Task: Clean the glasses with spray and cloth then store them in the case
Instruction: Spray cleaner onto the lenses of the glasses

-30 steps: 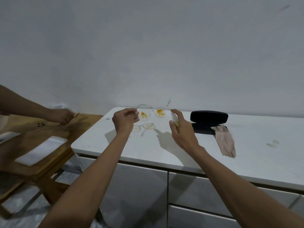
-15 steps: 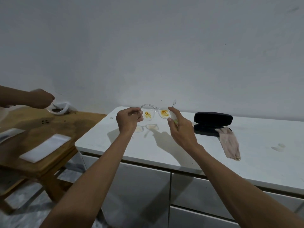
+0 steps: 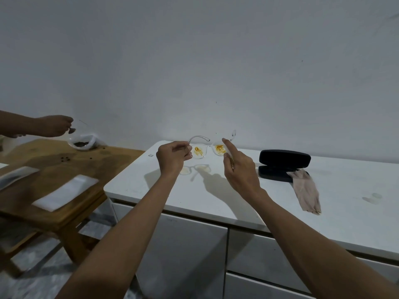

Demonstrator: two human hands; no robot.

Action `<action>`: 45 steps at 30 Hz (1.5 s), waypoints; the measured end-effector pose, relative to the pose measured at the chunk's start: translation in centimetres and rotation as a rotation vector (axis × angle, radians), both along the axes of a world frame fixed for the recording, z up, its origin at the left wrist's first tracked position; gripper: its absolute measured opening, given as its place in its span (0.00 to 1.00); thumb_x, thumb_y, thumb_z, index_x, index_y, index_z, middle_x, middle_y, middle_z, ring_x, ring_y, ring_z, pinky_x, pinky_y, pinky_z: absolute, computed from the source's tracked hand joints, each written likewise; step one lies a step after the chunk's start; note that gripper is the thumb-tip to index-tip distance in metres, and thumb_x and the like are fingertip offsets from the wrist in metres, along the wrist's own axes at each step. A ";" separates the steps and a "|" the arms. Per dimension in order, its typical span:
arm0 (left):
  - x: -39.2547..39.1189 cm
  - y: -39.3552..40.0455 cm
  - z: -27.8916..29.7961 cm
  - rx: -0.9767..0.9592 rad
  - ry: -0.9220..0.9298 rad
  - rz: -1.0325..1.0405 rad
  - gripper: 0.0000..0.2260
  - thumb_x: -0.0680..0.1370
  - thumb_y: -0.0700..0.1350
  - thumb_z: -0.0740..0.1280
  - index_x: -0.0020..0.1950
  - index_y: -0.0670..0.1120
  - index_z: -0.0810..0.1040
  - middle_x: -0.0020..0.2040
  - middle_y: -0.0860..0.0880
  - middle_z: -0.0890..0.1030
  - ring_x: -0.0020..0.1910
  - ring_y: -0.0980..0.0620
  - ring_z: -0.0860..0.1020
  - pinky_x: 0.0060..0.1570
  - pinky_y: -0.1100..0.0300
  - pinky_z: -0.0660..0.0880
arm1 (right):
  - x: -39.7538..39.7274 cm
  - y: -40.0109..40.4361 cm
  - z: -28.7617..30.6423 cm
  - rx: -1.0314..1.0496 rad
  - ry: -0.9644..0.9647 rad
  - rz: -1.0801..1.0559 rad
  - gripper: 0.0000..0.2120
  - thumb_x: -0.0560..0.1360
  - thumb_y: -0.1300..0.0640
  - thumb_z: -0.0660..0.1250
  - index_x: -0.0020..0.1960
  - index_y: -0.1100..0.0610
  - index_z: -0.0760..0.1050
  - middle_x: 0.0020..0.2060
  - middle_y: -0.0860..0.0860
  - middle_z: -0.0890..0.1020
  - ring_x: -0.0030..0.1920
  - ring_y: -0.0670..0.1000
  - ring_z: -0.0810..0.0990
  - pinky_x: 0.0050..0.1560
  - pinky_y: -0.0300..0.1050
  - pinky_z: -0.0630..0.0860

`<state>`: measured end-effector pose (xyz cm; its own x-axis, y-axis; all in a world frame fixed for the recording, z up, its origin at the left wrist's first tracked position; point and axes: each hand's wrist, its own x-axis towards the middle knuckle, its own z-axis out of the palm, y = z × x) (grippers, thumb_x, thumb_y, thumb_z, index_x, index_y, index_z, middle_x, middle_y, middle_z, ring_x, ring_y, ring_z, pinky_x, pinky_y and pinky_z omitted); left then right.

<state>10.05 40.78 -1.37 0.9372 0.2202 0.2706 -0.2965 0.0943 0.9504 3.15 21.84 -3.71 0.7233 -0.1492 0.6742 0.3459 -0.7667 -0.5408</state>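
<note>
Clear-framed glasses (image 3: pixel 199 151) with orange smears on both lenses hang above the white counter (image 3: pixel 216 195). My left hand (image 3: pixel 172 157) pinches them at their left temple. My right hand (image 3: pixel 239 169) is just right of the right lens, curled around a small spray bottle that is almost fully hidden, index finger raised at the top. A black glasses case (image 3: pixel 285 159) lies open on the counter to the right. A beige cloth (image 3: pixel 305 192) lies in front of it, its top end over the case's front edge.
Left of the counter stands a lower wooden table (image 3: pixel 64 162) with a white bag (image 3: pixel 83 142), dark crumbs and white trays (image 3: pixel 64 192). Another person's hand (image 3: pixel 54 126) holds a spoon above the bag. A small clear cap (image 3: pixel 375 196) lies at the counter's right.
The glasses stay in my left hand while my right hand has closed in on the right lens. The other person's hand has lifted from the wooden table to above the bag.
</note>
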 end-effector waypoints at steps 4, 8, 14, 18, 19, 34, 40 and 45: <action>0.0 0.1 0.1 -0.001 -0.008 0.004 0.09 0.72 0.31 0.76 0.51 0.33 0.84 0.41 0.39 0.85 0.36 0.46 0.84 0.41 0.56 0.85 | 0.3 0.0 0.0 -0.012 -0.026 -0.016 0.23 0.82 0.58 0.60 0.77 0.47 0.69 0.38 0.49 0.76 0.39 0.51 0.74 0.42 0.45 0.67; 0.0 0.2 0.2 -0.013 -0.009 -0.005 0.10 0.71 0.31 0.76 0.51 0.33 0.84 0.41 0.39 0.85 0.36 0.45 0.84 0.43 0.53 0.85 | 0.3 0.2 0.1 -0.002 -0.047 -0.021 0.21 0.82 0.59 0.60 0.74 0.50 0.71 0.35 0.52 0.78 0.38 0.54 0.75 0.41 0.47 0.69; -0.4 -0.2 0.5 -0.053 -0.007 -0.020 0.10 0.72 0.29 0.75 0.52 0.30 0.83 0.41 0.39 0.83 0.37 0.44 0.82 0.41 0.56 0.85 | 0.5 0.6 0.1 -0.018 -0.076 -0.029 0.23 0.82 0.60 0.61 0.76 0.50 0.70 0.37 0.55 0.80 0.37 0.55 0.76 0.40 0.46 0.68; -0.5 -0.2 0.7 -0.074 0.001 -0.034 0.10 0.72 0.28 0.75 0.52 0.29 0.83 0.41 0.38 0.83 0.37 0.43 0.81 0.40 0.58 0.85 | 0.6 0.7 0.2 -0.022 -0.065 -0.056 0.19 0.81 0.59 0.60 0.72 0.52 0.72 0.34 0.54 0.79 0.36 0.55 0.74 0.39 0.47 0.67; -0.5 -0.1 0.8 -0.072 0.000 -0.035 0.10 0.72 0.28 0.75 0.52 0.30 0.83 0.41 0.38 0.83 0.37 0.43 0.81 0.40 0.58 0.85 | 0.6 0.7 0.2 -0.021 -0.056 -0.059 0.18 0.81 0.59 0.60 0.70 0.52 0.72 0.33 0.53 0.77 0.35 0.55 0.74 0.38 0.47 0.68; -0.5 -0.2 0.7 -0.055 -0.002 -0.037 0.09 0.72 0.30 0.76 0.51 0.31 0.84 0.44 0.36 0.85 0.40 0.43 0.84 0.41 0.58 0.84 | 0.7 2.6 0.0 -0.029 -0.082 0.022 0.24 0.82 0.58 0.60 0.77 0.48 0.68 0.44 0.54 0.83 0.41 0.55 0.80 0.44 0.49 0.76; -0.6 -0.2 0.6 -0.039 0.008 -0.035 0.09 0.71 0.30 0.76 0.51 0.32 0.84 0.44 0.35 0.85 0.40 0.43 0.85 0.42 0.56 0.85 | 1.1 4.3 -0.2 -0.119 -0.098 0.022 0.25 0.81 0.56 0.59 0.78 0.47 0.66 0.40 0.55 0.81 0.37 0.57 0.79 0.38 0.51 0.77; -0.7 0.0 0.8 -0.039 0.016 -0.020 0.10 0.72 0.30 0.76 0.52 0.32 0.84 0.45 0.36 0.85 0.40 0.43 0.85 0.40 0.58 0.85 | 1.5 4.6 -0.7 -0.136 -0.096 0.011 0.25 0.81 0.55 0.59 0.78 0.47 0.67 0.40 0.55 0.80 0.36 0.58 0.78 0.37 0.53 0.77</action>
